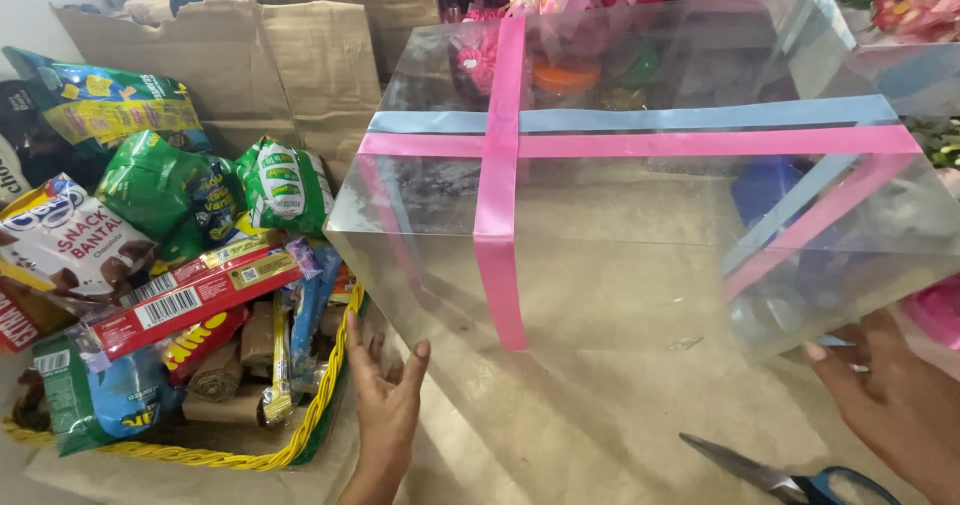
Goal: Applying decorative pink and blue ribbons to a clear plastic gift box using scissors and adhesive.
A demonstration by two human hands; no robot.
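Both hands, left hand (388, 397) at seven o'clock, right hand (893, 395) at four, are steadying the clear ribboned box (640, 195), fingers spread.

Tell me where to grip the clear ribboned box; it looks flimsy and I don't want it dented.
Probably by its two bottom corners, from both ends, palms flat. The clear box is wide and thin-walled; the left hand and right hand already bracket it.

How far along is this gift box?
Done: pink ribbon and blue ribbon already cross the clear box. In hand: left hand and right hand hold the box's sides. Left: the snack basket sits outside it; scissors lie nearby.
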